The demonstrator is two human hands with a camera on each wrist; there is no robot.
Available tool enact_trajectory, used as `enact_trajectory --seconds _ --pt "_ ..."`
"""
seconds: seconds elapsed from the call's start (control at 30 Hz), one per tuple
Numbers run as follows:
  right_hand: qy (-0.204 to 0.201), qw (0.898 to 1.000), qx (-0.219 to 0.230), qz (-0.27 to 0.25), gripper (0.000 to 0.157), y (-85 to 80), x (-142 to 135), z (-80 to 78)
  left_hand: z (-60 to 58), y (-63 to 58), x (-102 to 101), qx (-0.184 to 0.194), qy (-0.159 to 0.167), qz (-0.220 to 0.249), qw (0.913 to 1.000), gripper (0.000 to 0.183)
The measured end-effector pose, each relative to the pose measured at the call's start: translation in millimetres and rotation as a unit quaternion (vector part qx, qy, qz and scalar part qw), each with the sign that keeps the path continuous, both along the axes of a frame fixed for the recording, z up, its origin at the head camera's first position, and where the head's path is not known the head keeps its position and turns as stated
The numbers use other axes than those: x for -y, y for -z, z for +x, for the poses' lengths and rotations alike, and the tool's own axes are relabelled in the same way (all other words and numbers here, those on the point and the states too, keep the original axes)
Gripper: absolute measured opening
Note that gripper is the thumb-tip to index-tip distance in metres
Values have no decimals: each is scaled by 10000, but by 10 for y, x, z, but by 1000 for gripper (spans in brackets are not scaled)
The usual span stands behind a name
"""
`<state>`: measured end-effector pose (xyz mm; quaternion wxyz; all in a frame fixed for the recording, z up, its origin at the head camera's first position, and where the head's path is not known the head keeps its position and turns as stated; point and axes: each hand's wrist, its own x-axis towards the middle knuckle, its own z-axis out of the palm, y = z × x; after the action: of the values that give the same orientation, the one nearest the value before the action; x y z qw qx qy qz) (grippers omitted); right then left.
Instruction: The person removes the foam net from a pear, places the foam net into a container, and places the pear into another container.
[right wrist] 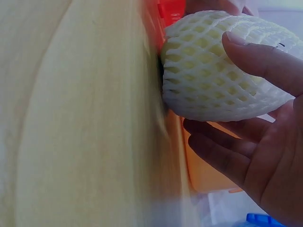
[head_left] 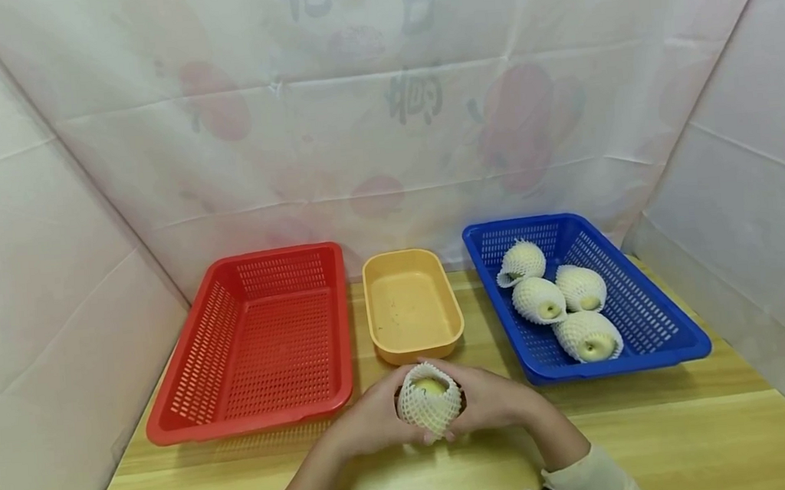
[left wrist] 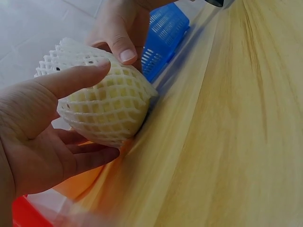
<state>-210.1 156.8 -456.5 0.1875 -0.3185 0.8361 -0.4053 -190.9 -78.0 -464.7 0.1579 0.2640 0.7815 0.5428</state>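
Just in front of the small orange-yellow tub, both hands hold a round, pale-yellow pear [head_left: 430, 410] in a white foam net sleeve. My left hand [head_left: 375, 419] grips it from the left, thumb on the near side. From the right, my right hand [head_left: 491, 397] curls round the other side. The sleeve's open end faces up in the head view, with the fruit's top showing inside. In the left wrist view the netted pear [left wrist: 106, 106] sits low over the wooden table, the left thumb across the net. The right wrist view shows the right thumb pressing the net [right wrist: 213, 71].
A red plastic basket [head_left: 341, 341] with no fruit in it stands at left. The orange-yellow tub [head_left: 414, 305] is in the middle. At right, a blue basket [head_left: 648, 325] holds several netted pears [head_left: 579, 288]. Pale cloth walls [head_left: 371, 147] enclose the table's back and sides.
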Motion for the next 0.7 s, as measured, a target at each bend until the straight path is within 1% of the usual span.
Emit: enact_trajectory --seconds 0.13,0.23,0.53,0.7 --pt "32 10000 -1 -53 103 -25 -2 5 6 -16 -5 -82 -124 -35 9999 85" --pt "50 9999 39 -93 101 -42 0 9 11 -27 -4 -145 -212 -118 9996 82" --pt "176 9998 -37 -48 100 -77 -5 22 9 -45 5 -329 -293 -286 9986 72" --pt "203 9997 -125 -47 97 -89 -15 30 16 -70 6 -333 -353 -290 9984 66"
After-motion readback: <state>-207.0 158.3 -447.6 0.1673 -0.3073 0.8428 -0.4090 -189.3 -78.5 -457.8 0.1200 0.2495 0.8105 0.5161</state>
